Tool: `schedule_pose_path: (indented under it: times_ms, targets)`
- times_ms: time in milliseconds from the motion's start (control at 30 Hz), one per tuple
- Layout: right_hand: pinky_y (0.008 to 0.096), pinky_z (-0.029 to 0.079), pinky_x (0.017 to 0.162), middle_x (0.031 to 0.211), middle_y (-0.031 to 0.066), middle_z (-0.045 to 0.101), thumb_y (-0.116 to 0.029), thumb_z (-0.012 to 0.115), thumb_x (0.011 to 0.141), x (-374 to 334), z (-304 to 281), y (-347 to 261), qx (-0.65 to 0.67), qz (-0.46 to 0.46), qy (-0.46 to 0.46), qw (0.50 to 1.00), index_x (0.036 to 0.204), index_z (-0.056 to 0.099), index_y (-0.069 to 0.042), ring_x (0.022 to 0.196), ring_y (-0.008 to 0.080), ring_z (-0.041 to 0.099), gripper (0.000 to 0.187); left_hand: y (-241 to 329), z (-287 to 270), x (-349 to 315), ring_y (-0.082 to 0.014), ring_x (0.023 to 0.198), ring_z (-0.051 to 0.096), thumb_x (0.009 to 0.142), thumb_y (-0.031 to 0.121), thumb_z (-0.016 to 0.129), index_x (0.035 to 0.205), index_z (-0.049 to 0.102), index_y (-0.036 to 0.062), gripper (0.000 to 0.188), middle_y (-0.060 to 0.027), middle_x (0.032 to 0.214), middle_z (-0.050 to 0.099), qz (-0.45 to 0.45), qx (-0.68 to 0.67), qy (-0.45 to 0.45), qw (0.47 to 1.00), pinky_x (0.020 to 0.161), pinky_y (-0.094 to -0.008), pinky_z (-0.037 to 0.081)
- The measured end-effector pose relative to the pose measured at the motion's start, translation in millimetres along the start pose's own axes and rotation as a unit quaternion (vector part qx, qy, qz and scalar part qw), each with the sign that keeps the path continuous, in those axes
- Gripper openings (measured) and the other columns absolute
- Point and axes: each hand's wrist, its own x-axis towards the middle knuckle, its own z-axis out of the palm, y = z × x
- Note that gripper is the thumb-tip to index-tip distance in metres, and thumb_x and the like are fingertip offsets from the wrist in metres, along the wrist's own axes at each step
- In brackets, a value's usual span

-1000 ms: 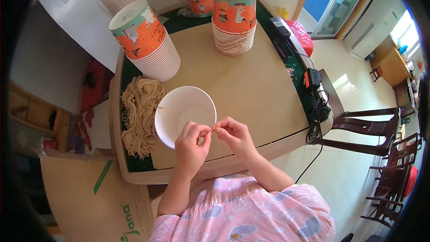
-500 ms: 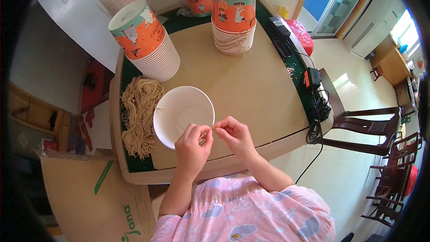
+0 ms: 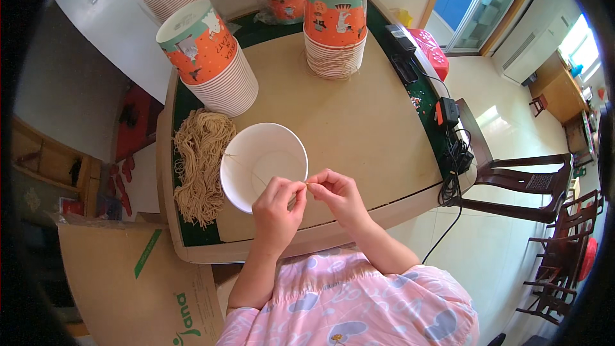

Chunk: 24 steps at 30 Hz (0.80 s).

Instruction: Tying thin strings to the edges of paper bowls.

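A white paper bucket (image 3: 268, 141) stands mouth up near the front of the table. A thin tan string (image 3: 248, 170) runs from its left rim across the opening toward my hands. Over the bucket's near right rim, my left hand (image 3: 277, 211) is closed in a pinch on the string. My right hand (image 3: 341, 197) is pinched too, its fingertips almost meeting the left ones; the string's end between them is too small to make out clearly. Left of the bucket lies a bundle of loose tan strings (image 3: 204, 170).
Upside-down orange and green bucket stacks stand at the back left (image 3: 211, 54) and back centre (image 3: 336, 19). Chargers with black cables (image 3: 456, 154) line the right edge. A wooden chair (image 3: 519, 186) stands to the right, a cardboard box (image 3: 128, 275) at lower left.
Both hands stay pinched together over the bucket's rim with only a slight shift. The view itself has moved very little.
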Motion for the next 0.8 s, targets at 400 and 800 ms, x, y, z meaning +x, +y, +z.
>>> schedule_pose_path:
  times_ms: [400, 800]
  targets:
    - [0.0211, 0.045, 0.069, 0.087, 0.0011, 0.063, -0.006, 0.063, 0.09, -2, 2, 1, 0.021, 0.006, 0.006, 1.0, 0.096, 0.065, 0.0, 0.075, 0.0067, 0.054, 0.009, 1, 1, -3, -0.0164, 0.061, 0.057, 0.077, -0.002, 0.07, 0.084, 0.067, 0.0044, 0.01, -0.0059, 0.077, 0.061, -0.009, -0.022, 0.026, 0.999, 0.049, -0.0281, 0.044]
    - [0.0215, 0.046, 0.068, 0.091, 0.0001, 0.06, -0.001, 0.062, 0.089, -5, 13, 0, -0.082, -0.079, 0.022, 0.993, 0.1, 0.065, 0.001, 0.075, 0.006, 0.054, 0.012, 3, -6, 1, -0.0121, 0.057, 0.055, 0.077, -0.001, 0.069, 0.083, 0.062, 0.0045, 0.01, -0.004, 0.075, 0.059, -0.075, -0.095, 0.015, 0.993, 0.05, -0.0253, 0.044]
